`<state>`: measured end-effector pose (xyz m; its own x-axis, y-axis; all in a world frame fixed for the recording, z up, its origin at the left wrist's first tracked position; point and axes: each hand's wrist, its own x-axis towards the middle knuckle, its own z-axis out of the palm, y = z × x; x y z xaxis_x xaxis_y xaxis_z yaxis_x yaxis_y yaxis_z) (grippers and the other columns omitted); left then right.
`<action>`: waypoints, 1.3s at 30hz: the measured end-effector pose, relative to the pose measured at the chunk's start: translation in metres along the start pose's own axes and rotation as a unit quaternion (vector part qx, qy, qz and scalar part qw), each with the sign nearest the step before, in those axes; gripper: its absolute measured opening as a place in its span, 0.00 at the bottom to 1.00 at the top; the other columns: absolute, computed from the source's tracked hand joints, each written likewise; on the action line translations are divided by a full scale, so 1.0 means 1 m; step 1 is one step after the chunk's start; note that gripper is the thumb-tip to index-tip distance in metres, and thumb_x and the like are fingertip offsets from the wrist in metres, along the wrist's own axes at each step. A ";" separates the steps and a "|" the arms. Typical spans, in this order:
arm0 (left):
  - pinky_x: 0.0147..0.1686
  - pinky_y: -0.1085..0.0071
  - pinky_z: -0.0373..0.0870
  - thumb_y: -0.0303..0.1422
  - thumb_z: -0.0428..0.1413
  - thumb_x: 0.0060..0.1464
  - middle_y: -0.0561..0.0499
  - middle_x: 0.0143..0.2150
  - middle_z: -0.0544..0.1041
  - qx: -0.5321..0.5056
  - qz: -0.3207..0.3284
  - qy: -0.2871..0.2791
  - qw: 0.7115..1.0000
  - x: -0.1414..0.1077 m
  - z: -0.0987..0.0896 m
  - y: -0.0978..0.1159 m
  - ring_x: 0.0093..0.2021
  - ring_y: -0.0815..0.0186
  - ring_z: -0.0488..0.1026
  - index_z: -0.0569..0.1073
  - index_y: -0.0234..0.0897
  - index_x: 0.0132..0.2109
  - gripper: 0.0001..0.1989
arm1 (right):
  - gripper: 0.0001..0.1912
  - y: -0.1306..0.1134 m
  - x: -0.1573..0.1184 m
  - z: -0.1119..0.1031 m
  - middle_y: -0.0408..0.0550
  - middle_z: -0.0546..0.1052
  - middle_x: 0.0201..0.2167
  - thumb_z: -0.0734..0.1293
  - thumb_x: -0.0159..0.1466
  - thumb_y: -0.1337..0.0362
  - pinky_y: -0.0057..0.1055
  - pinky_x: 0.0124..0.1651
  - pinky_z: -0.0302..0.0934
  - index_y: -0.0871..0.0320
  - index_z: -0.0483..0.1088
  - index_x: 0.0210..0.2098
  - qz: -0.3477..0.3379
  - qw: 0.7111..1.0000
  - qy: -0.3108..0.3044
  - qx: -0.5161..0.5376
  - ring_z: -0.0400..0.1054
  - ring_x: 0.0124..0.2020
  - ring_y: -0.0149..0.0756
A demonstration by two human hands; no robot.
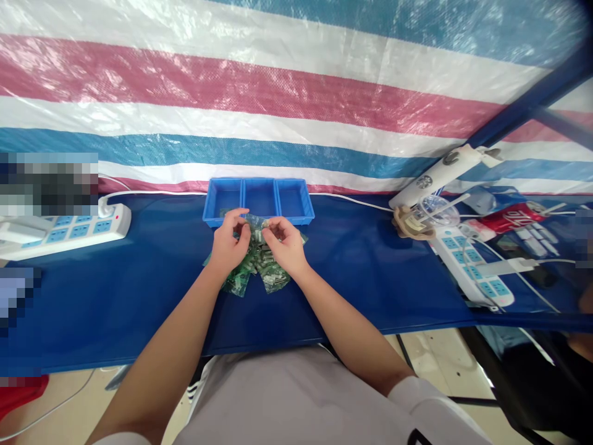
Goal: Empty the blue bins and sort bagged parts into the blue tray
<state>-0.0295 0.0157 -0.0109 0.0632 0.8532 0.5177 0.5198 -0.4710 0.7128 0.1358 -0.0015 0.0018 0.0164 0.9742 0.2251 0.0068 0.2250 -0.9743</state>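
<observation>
My left hand and my right hand meet over a pile of clear plastic bags of small green parts on the blue table. Both hands pinch the top edge of one clear bag, fingers curled on it. Just behind the hands stands a blue plastic tray with three compartments that look empty from here. More bags of green parts lie under and in front of my wrists.
A white power strip lies at the left. At the right are another power strip, a white lamp arm, a clear cup, cables and a red pack. A striped tarp hangs behind.
</observation>
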 end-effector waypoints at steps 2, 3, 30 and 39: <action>0.37 0.71 0.73 0.32 0.52 0.63 0.52 0.37 0.76 -0.001 -0.002 -0.002 1.000 0.000 0.000 0.000 0.33 0.68 0.74 0.69 0.41 0.58 0.17 | 0.08 0.000 0.000 0.000 0.41 0.71 0.28 0.68 0.62 0.58 0.30 0.33 0.62 0.54 0.68 0.37 -0.002 1.000 -0.001 -0.002 0.64 0.29 0.31; 0.37 0.71 0.73 0.31 0.52 0.63 0.52 0.36 0.76 -0.002 -0.003 -0.002 1.000 0.000 0.000 0.001 0.32 0.68 0.74 0.69 0.41 0.58 0.17 | 0.08 0.000 0.000 0.000 0.41 0.71 0.28 0.68 0.62 0.58 0.30 0.33 0.62 0.54 0.68 0.37 -0.003 1.000 -0.001 -0.002 0.64 0.29 0.31; 0.36 0.72 0.73 0.32 0.52 0.63 0.52 0.38 0.75 0.008 0.003 0.007 1.000 0.000 -0.001 0.001 0.33 0.68 0.75 0.69 0.41 0.58 0.17 | 0.08 -0.001 0.001 -0.001 0.41 0.73 0.29 0.68 0.62 0.57 0.30 0.33 0.63 0.54 0.69 0.37 -0.008 1.000 0.007 -0.016 0.66 0.29 0.31; 0.37 0.72 0.73 0.33 0.52 0.63 0.52 0.38 0.76 0.005 0.001 0.009 1.000 0.000 -0.001 0.002 0.33 0.68 0.75 0.69 0.40 0.57 0.16 | 0.08 0.001 0.001 -0.003 0.42 0.74 0.30 0.67 0.63 0.58 0.30 0.34 0.64 0.54 0.70 0.38 -0.016 0.999 0.011 -0.027 0.67 0.30 0.32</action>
<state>-0.0296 0.0148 -0.0087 0.0482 0.8478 0.5282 0.5285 -0.4703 0.7067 0.1384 0.0000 0.0012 0.0377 0.9656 0.2574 0.0614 0.2548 -0.9650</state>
